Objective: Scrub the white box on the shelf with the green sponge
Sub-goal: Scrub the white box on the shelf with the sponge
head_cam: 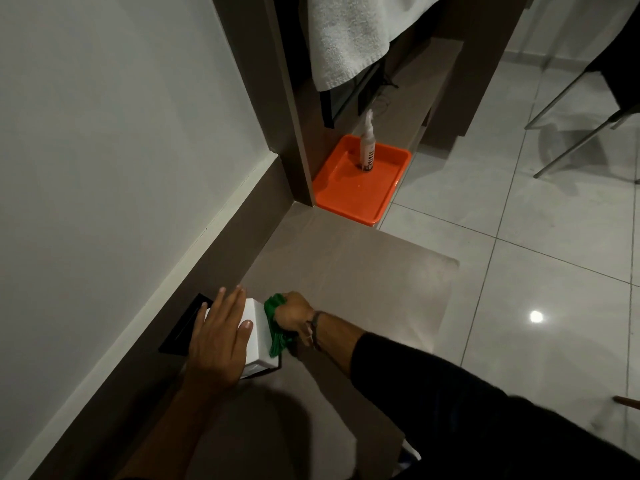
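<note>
The white box (258, 336) stands on the taupe shelf (346, 271) near the wall, its base set in a black frame. My left hand (216, 341) lies flat on top of the box with fingers spread, holding it steady. My right hand (294, 313) is closed on the green sponge (275, 322), which looks soft and crumpled, and presses it against the box's right side. Much of the box top is hidden under my left hand.
An orange tray (349, 195) with an upright spray bottle (367, 147) sits at the shelf's far end. A white towel (346, 36) hangs above it. Metal chair legs (571, 143) stand on the glossy tiled floor (519, 254) to the right. The wall (104, 133) runs along the left.
</note>
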A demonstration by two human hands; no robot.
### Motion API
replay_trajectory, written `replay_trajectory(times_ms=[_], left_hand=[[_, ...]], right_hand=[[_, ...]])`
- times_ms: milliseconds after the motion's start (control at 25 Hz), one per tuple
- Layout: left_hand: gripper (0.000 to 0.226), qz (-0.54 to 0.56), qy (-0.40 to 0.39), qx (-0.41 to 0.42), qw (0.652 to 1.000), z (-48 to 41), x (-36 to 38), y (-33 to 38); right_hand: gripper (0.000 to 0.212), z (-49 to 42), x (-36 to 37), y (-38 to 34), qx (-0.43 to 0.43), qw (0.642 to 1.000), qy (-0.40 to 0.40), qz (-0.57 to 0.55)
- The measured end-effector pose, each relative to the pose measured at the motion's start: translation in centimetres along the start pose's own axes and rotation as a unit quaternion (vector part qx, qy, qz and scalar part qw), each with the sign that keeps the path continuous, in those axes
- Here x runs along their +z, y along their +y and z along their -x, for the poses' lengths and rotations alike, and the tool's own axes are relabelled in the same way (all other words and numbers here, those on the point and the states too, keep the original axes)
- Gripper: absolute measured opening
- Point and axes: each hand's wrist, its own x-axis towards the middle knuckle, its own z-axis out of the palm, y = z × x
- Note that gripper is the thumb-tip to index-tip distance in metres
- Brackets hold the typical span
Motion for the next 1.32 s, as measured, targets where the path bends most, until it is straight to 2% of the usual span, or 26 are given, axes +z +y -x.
replay_trajectory(times_ms=[160,280,360,480,640,720,800,1000,1080,1240,1320], left_hand=[[0.054,-0.022,0.028,0.047,0.998,-0.5,0.3,0.0],[0.054,-0.011,0.003,0.008,1.000,-1.0,0.1,0.0],[0.056,-0.011,-0.024,-0.019,0.999,-0.8,0.2,-0.1],[0.059,-0.028,-0.050,-0.039,0.998,-1.0,0.2,-0.2],[0.060,-0.035,-0.064,-0.050,0.996,-1.0,0.2,0.0],[0.061,-0.039,-0.070,-0.053,0.995,-1.1,0.1,0.0],[0.062,-0.038,-0.072,-0.057,0.995,-1.2,0.1,-0.1],[0.062,-0.032,-0.068,-0.054,0.996,-1.1,0.3,-0.3],[0.062,-0.030,-0.067,-0.052,0.996,-1.2,0.3,-0.3],[0.061,-0.034,-0.066,-0.053,0.996,-1.1,0.2,-0.2],[0.060,-0.035,-0.068,-0.055,0.996,-1.1,0.2,-0.2]], right_hand=[[0.035,3.1,0.8,0.2,-0.150,0.984,0.041,-0.082],[0.040,5.0,2.3,2.5,-0.240,0.965,0.051,-0.087],[0.051,5.9,4.1,5.4,-0.265,0.960,0.054,-0.068],[0.056,5.2,5.5,7.8,-0.210,0.972,0.062,-0.081],[0.030,2.3,4.2,6.0,-0.072,0.990,0.064,-0.098],[0.026,1.5,3.2,4.0,-0.024,0.993,0.070,-0.094],[0.027,2.2,3.5,3.3,-0.034,0.991,0.070,-0.109],[0.042,6.5,5.2,6.7,-0.160,0.979,0.018,-0.121],[0.041,6.3,5.5,7.1,-0.141,0.982,0.029,-0.124],[0.027,3.8,4.7,5.8,-0.027,0.991,0.055,-0.115],[0.024,2.4,3.4,4.3,-0.001,0.993,0.061,-0.105]])
